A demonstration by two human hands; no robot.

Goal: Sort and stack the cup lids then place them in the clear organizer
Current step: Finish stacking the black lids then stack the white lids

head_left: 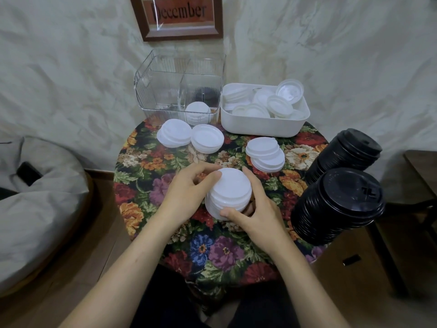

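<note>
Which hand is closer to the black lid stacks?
Right. The right hand grips the white stack on the side facing the black lid stacks; the left hand holds the far side.

On the desk [236, 245]: two black plastic lid stacks [338, 204], four white plastic lid stacks [228, 192], one clear ribbed organizer [163, 91], one white rectangular bin [260, 126].

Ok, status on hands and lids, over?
Left hand and right hand both grip the stack of white plastic lids, mid-table. Clear ribbed plastic organizer behind, right compartment partly filled. Three small white lid piles lie between.
</note>
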